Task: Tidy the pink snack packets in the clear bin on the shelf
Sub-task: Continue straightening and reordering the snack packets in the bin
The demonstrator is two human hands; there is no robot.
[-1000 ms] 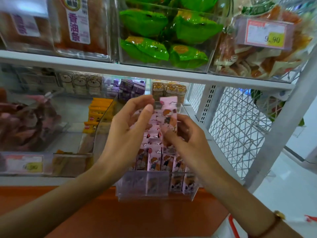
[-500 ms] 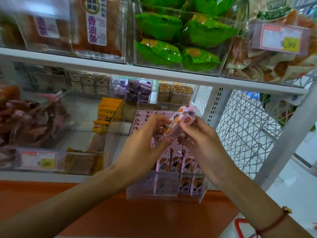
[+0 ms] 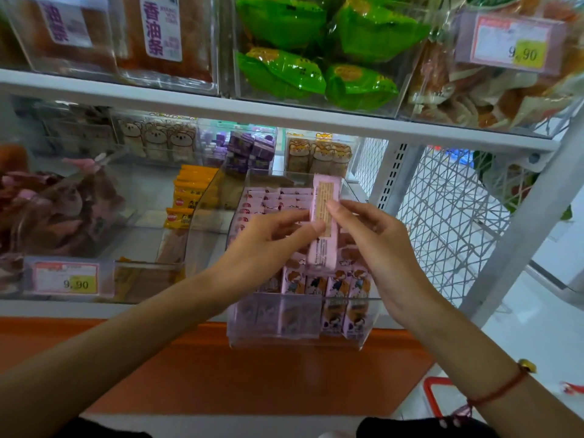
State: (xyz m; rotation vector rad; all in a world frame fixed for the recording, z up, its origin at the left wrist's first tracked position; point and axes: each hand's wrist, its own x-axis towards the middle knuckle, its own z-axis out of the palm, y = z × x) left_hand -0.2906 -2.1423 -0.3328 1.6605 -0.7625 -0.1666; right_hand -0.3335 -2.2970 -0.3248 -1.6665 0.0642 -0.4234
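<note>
A clear bin (image 3: 300, 338) juts out over the front edge of the lower shelf, filled with rows of upright pink snack packets (image 3: 335, 287). One pink packet (image 3: 324, 222) is held upright above the rows, its printed back facing me. My left hand (image 3: 268, 248) pinches its left edge and my right hand (image 3: 376, 241) pinches its right edge, thumb on the back panel. Both hands hover over the middle of the bin and hide some of the packets beneath.
Left of the bin stand other clear bins with yellow packets (image 3: 186, 197) and dark pink snacks (image 3: 57, 210), with a price tag (image 3: 68, 279) in front. The upper shelf (image 3: 252, 112) carries green packets (image 3: 316, 58). A white wire side panel (image 3: 442, 216) stands at the right. A red basket rim (image 3: 429, 393) is below.
The held packet went from tilted with its cartoon front showing to upright with its printed back facing me. Both hands stayed on it over the bin.
</note>
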